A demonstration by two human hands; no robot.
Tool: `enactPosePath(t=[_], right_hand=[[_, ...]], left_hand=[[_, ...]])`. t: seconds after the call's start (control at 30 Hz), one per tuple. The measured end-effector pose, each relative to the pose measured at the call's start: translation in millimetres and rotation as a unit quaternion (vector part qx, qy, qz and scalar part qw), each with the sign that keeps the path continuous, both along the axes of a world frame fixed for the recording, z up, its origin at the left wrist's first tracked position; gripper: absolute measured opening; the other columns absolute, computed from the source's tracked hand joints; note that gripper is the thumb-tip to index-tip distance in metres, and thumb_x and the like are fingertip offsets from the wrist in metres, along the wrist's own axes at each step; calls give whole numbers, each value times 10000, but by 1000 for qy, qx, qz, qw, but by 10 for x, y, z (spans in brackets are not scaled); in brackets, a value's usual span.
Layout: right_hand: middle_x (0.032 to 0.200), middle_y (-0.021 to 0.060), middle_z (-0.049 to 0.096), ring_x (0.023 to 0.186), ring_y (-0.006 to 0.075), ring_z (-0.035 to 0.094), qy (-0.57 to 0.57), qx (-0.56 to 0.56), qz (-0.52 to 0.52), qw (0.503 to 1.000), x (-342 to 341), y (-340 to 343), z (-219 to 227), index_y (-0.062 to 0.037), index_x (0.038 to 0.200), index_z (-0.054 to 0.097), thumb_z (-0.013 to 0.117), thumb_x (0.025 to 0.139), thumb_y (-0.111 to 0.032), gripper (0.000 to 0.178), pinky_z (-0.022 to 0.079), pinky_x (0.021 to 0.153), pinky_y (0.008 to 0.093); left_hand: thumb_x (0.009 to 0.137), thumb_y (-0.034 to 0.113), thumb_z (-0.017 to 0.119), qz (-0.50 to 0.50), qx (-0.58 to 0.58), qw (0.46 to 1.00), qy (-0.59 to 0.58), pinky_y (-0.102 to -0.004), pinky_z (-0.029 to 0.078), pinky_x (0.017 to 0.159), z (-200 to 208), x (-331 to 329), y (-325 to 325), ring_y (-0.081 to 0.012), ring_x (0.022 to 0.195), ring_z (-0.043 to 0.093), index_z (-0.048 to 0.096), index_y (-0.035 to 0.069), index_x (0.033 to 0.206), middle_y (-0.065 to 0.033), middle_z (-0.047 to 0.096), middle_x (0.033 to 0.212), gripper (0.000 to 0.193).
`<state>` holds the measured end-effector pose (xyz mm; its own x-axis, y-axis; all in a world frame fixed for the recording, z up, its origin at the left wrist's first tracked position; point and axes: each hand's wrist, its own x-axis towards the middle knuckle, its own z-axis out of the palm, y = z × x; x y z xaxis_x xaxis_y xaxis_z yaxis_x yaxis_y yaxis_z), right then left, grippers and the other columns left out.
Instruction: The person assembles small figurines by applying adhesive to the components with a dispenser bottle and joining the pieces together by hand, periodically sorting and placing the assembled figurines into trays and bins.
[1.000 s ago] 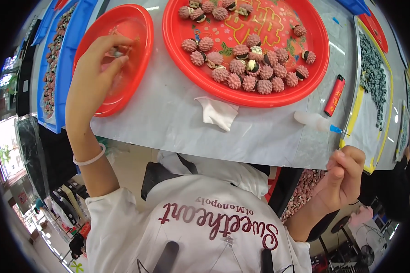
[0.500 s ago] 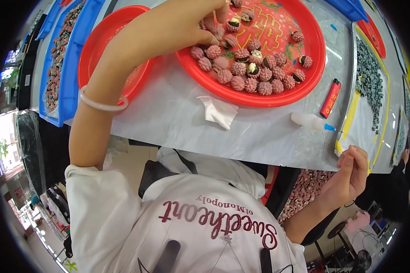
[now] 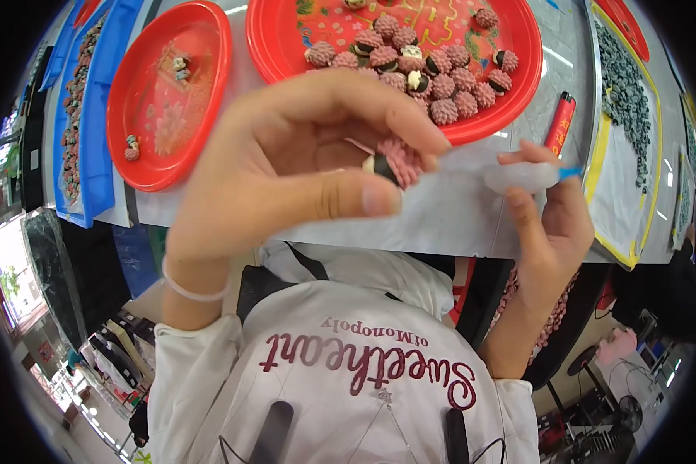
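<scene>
Close in front of me, my left hand [image 3: 263, 170] pinches a small pink ridged piece [image 3: 400, 162] with a dark and cream part between thumb and fingertips. My right hand [image 3: 553, 224] has its fingers around a small translucent squeeze bottle [image 3: 518, 179] with a blue tip, which points right. Behind the hands lies a large round red tray [image 3: 518, 97] bearing many similar pink pieces, some showing dark and cream sides. My left hand covers part of its near rim.
A smaller red tray [image 3: 151, 184] with a few little figures is at left, beside a blue bin [image 3: 97, 185] of pieces. Right of the big tray are a red, black-ended stick [image 3: 561, 127] and a yellow-edged tray [image 3: 591, 209] of dark pieces. More pink pieces [image 3: 549, 325] sit below the table edge.
My left hand has come back from the large red tray toward me with a pink piece. My right hand has moved up and taken hold of the squeeze bottle from the table.
</scene>
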<state>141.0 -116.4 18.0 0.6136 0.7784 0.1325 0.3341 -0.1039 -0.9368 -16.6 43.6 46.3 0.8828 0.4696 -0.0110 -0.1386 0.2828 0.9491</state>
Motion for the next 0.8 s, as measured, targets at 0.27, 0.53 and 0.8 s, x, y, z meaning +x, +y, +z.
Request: enactPosePath(t=[0.27, 0.53, 0.8], right_hand=[[813, 111, 534, 650, 139, 538, 84, 46, -68, 993, 18, -195, 266, 55, 1044, 433, 666, 705, -308, 549, 423, 535, 206], [853, 181, 536, 724, 182, 526, 62, 69, -30, 995, 135, -320, 341, 8, 959, 426, 725, 632, -337, 561, 417, 635, 238], [897, 165, 479, 865, 212, 465, 71, 101, 61, 990, 183, -329, 316, 56, 968, 478, 589, 747, -369, 491, 381, 758, 271]], left_hand=[[588, 108, 754, -7, -138, 989, -54, -220, 448, 614, -399, 83, -405, -145, 760, 545, 515, 40, 805, -113, 499, 913, 330], [644, 236, 714, -1, -128, 991, -41, -191, 470, 556, -495, 79, -477, -165, 741, 570, 522, 14, 884, -150, 526, 944, 380], [677, 236, 685, 21, -109, 994, -21, -219, 494, 583, -457, 133, -510, -181, 759, 576, 521, 9, 906, -139, 539, 900, 362]])
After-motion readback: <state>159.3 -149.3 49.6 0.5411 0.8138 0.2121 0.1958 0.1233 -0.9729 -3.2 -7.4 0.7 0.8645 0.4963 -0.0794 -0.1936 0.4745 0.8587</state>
